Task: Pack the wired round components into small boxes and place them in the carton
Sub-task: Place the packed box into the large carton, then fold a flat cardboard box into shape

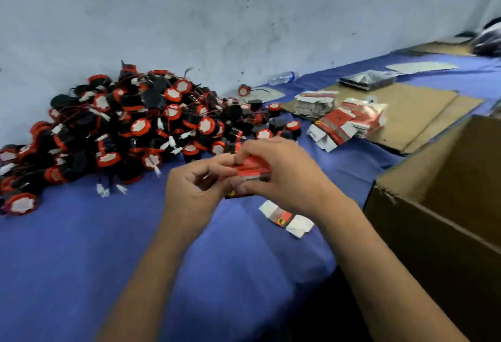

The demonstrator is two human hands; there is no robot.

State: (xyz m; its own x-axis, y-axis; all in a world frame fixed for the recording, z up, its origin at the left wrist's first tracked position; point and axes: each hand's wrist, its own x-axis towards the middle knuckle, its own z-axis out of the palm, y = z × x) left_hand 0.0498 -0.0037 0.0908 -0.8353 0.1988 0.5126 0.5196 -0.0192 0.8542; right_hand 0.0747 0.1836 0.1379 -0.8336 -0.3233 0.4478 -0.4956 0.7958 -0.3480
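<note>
A person's two hands meet over the blue table (67, 260), working a small red box (252, 169) held just above the cloth: the left hand (195, 190) curls its fingers round the box's near-left end, and the right hand (282, 173) wraps over the top with its thumb under the box. The frame is blurred, so whether a component already sits inside cannot be told; the step in hand looks like closing or tucking a flap. It would go best with the wire pushed fully in before the flap folds, and the box kept square, not squeezed. Just beside the right wrist lies a flat box (287, 218), unfolded on the cloth. To the right stands the open carton (433, 206), its near rim torn at one corner; the way from hands to carton looks short and unobstructed, though the rim must be cleared. Farther left, against the wall, sprawls the pile (122, 130) of red-and-black round components, wires and white plugs tangled together, likely to snag when one is pulled free. Far right, stacks of flat boxes (344, 122) rest on cardboard sheets (417, 114), with a bottle (283, 78) lying by the wall.
</note>
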